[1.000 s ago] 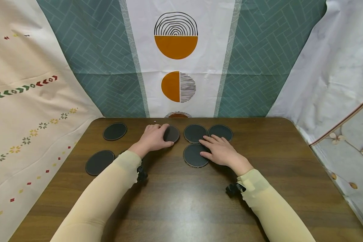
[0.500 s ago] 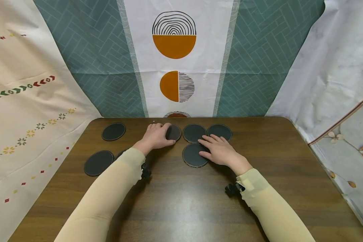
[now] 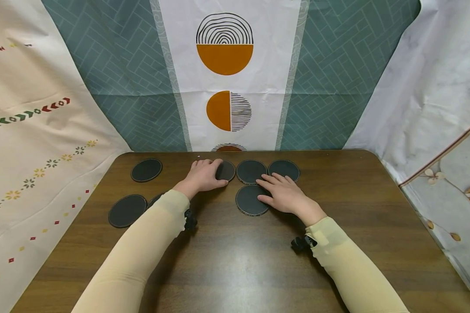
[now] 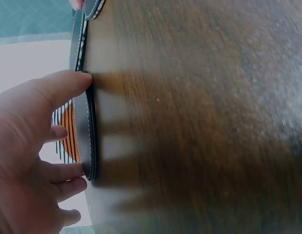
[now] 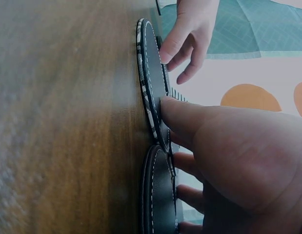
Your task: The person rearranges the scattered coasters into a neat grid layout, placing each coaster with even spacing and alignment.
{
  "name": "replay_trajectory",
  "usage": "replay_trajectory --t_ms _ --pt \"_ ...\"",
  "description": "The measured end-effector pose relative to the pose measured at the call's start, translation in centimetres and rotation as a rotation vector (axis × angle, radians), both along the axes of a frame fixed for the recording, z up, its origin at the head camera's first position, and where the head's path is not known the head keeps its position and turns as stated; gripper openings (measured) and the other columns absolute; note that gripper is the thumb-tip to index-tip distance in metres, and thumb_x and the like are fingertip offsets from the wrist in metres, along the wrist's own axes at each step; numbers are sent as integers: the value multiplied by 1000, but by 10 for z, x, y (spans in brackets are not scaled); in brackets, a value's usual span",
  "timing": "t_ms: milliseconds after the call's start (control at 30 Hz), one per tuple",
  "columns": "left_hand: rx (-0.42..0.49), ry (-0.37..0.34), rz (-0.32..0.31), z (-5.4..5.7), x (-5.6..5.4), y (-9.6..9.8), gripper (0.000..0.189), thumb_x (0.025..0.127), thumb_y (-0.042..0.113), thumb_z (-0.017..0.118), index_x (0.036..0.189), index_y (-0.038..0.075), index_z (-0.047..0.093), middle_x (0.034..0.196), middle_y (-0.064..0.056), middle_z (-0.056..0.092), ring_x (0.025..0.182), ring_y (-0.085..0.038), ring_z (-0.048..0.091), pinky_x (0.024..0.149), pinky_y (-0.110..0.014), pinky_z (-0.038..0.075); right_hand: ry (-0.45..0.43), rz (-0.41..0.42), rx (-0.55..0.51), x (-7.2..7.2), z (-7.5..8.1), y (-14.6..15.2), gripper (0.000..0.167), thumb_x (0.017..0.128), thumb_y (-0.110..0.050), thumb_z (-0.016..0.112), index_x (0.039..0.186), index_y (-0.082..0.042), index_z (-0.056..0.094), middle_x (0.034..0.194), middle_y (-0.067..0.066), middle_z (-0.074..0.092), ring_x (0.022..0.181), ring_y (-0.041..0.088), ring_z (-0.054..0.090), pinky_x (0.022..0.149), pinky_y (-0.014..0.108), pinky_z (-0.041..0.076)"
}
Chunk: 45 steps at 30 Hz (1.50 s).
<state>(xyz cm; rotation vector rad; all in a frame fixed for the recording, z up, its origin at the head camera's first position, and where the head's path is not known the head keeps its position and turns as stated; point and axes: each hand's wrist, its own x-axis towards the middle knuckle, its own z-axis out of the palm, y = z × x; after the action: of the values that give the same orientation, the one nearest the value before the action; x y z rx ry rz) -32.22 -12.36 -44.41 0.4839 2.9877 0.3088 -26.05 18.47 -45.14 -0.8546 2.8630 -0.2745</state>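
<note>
My left hand (image 3: 203,174) holds a round black coaster (image 3: 227,171) with stitched edging between thumb and fingers, flat at the table's back. In the left wrist view the thumb and fingertips lie at opposite sides of that coaster (image 4: 82,131). Just right of it is another coaster (image 3: 247,170), with one more (image 3: 285,168) beside it and a front coaster (image 3: 247,201) below. My right hand (image 3: 287,194) spreads over this group, fingers nearly straight, thumb on the front coaster. The right wrist view shows a further coaster (image 5: 160,195) under this hand, mostly hidden from the head view.
On the left of the brown wooden table (image 3: 235,261) lie a far coaster (image 3: 146,170), a nearer coaster (image 3: 126,211) and a partly covered coaster (image 3: 154,200) behind the left sleeve. A patterned cloth (image 3: 141,87) hangs along the table's back edge; light cloths flank both sides.
My left hand has slid its coaster a little to the right, closer to the group. The right hand has stayed in place on the coasters. The head view has shifted slightly.
</note>
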Motion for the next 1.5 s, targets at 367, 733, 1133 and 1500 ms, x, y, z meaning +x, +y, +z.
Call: replay_trajectory --t_ms 367,733,1133,1500 --pt "12 -26 21 1 2 -1 90 96 53 80 170 15 43 162 -24 51 148 -47 44 127 -69 23 13 6 2 0 0 -2 65 115 -45 59 171 -15 45 177 15 37 164 45 28 129 70 20" --pt "21 -11 17 -1 3 -5 94 96 55 82 171 17 41 165 -25 48 151 -48 41 128 -70 21 4 4 -1 1 -1 -3 65 115 -46 59 171 -15 44 177 15 36 164 45 27 129 70 19" --pt "58 50 26 1 12 -18 93 99 59 78 172 16 40 175 -25 35 164 -44 26 129 -72 15 0 -5 3 1 -3 -1 65 115 -46 58 172 -16 44 178 15 35 164 45 26 130 69 19" --pt "71 91 19 10 39 -44 95 99 54 80 173 12 37 176 -26 31 164 -47 24 128 -75 11 -5 -2 -10 0 -1 -1 66 115 -46 58 171 -15 44 178 15 35 164 46 26 130 70 18"
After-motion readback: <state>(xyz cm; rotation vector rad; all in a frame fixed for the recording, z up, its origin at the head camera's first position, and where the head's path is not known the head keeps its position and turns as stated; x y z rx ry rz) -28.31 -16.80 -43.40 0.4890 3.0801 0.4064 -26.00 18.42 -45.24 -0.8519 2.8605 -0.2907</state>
